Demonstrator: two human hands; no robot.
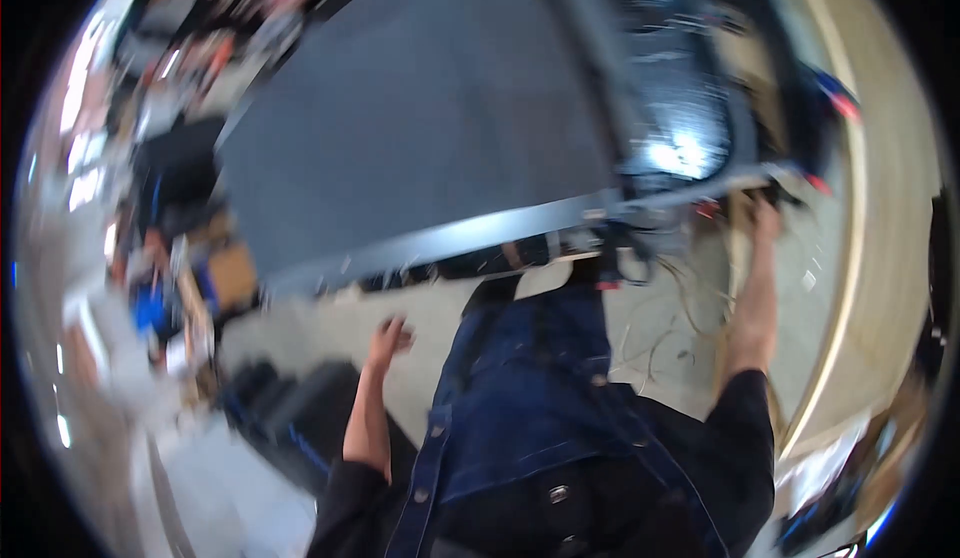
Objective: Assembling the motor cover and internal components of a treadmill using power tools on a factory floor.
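My left hand [392, 338] hangs in front of the large grey table [420, 108], apart from its front edge. Its fingers are loosely bent and a little apart, with nothing seen in them. At the right, my arm is stretched out past the table's corner. There my right hand [766, 210] is closed at a small dark object [785, 196], too blurred to name. Close by lies the corner of a shiny black panel or tray [675, 98] with a bright glare on it. Motion blur smears both hands.
Thin cables [680, 293] hang or lie below the table's right end. A pale wooden board edge [850, 288] curves along the right. Behind my left arm are dark padded shapes [295, 408], and a cardboard box [230, 276] and a blue item [150, 308] stand farther left.
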